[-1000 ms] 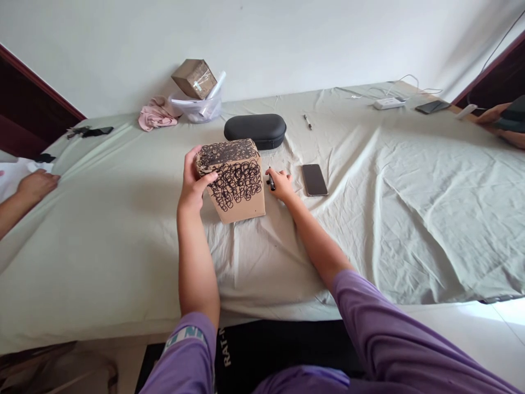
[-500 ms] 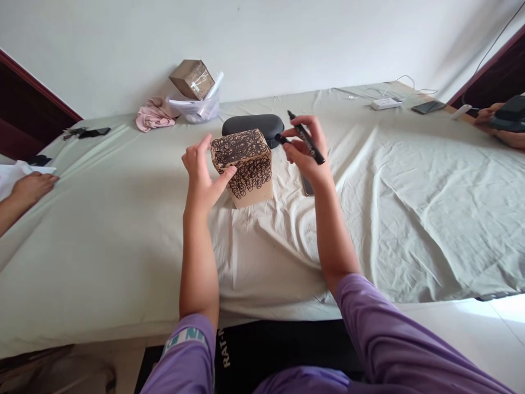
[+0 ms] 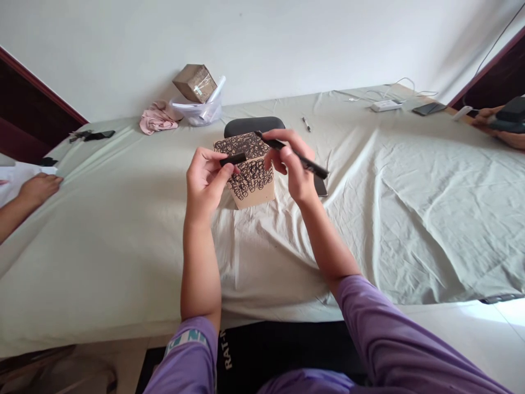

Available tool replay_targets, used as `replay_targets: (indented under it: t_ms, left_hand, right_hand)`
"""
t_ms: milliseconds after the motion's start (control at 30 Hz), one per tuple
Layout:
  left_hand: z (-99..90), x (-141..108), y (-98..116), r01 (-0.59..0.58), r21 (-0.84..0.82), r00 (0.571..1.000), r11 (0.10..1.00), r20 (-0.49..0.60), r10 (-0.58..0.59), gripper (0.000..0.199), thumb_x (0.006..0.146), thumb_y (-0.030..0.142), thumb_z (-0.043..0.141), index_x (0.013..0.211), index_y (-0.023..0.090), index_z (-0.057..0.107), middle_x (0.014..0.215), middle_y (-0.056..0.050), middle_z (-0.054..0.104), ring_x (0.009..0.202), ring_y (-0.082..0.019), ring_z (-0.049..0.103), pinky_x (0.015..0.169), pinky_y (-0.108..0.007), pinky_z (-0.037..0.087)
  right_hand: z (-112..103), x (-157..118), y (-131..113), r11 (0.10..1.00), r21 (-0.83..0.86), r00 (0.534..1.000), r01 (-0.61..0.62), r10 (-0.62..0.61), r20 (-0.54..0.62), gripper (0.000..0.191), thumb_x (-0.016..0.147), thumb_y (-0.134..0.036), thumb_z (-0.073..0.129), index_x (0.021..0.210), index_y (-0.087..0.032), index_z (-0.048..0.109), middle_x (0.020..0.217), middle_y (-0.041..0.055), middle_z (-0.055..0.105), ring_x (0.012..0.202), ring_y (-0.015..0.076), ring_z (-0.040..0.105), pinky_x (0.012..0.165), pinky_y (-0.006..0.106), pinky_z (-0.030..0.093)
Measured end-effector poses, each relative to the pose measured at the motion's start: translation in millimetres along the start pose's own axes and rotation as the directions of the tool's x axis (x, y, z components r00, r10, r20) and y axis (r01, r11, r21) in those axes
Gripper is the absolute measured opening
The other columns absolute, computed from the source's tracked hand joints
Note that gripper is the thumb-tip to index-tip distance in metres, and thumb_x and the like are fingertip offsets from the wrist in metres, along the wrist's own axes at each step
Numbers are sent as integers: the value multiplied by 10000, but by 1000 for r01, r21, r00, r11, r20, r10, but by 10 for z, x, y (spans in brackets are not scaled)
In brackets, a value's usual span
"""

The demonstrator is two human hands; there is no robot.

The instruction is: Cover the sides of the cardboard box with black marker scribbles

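The table is draped in a grey sheet. At its centre the box stands, its top and upper front already scribbled over, the lower front judged still bare. At 3 o'clock of it, the marker is pinched by the right hand. The cap, pulled off, is pinched by the left hand.
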State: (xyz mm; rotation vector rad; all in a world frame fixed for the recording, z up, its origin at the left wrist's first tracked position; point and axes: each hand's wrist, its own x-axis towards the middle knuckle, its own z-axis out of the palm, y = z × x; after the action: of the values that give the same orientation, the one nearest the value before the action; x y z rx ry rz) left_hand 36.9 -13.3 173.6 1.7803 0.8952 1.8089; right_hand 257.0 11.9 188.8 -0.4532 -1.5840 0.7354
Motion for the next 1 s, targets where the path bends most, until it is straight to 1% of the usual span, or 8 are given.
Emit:
replay_targets:
  t_ms: [67,133,333,500,667,800,933,1000]
  left_hand:
    - [-25,6,20,-15,-21,1000,1000,-15,15,373,984,518,891,1061,234,662,858,12,761,817,-164,837,823,-294,677]
    - [-36,7,31,-22,-33,1000,999,-15,22,378,978,515,899,1061,234,660,871,11,772,831,-165,844,839,-299,684]
    - [15,-4,20,-45,-75,998,996,44,48,371,980,502,901,1069,236,657,875,5,788,842,-180,862,802,-288,676]
    - [98,-30,41,10,-39,992,999,125,-5,436,973,622,863,1076,265,636,890,-5,802,862,-220,871,774,-339,695]
    - [81,-56,38,57,8,992,998,114,-58,494,954,712,834,1056,276,625,861,-13,777,926,-276,879,834,-427,723]
    - [82,-67,10,76,-23,991,997,110,-73,485,953,695,842,1055,259,657,873,-36,792,943,-290,878,865,-441,725]
    - [179,-62,-31,170,-9,965,985,204,-165,528,958,697,833,1216,248,730,1093,-101,845,1034,-298,863,912,-425,712]
    - [182,-46,-79,156,8,966,988,210,-154,611,937,712,846,1357,290,710,1260,-118,824,1079,-284,835,914,-406,696]
  right_hand:
    - [-27,21,16,982,171,992,-85,101,-82,479,1079,-655,568,1179,-231,767,700,-16,561,588,161,445,552,334,412]
    - [-31,43,36,949,285,979,-131,169,-110,417,1021,-619,629,1024,-229,775,674,-21,518,569,144,405,521,317,350]
    - [78,55,-5,900,344,952,-268,303,-50,316,943,-566,677,889,-255,677,599,-47,471,535,132,399,482,281,319]
    - [214,13,-3,870,398,954,-290,296,47,256,931,-500,702,916,-251,642,617,-53,567,515,112,401,474,274,262]
    - [324,-3,71,839,466,959,-281,263,104,315,965,-567,698,963,-277,573,659,-75,477,509,109,359,493,283,237]
    - [345,-3,85,877,388,959,-283,262,107,360,969,-641,631,963,-303,508,661,-85,408,499,122,306,485,300,246]
    - [251,33,202,922,300,969,-246,240,57,409,973,-684,655,984,-301,511,715,-83,392,523,120,298,504,308,361]
    - [138,77,330,939,268,974,-217,227,-9,429,978,-695,670,975,-303,494,700,-92,343,530,121,279,505,304,352]
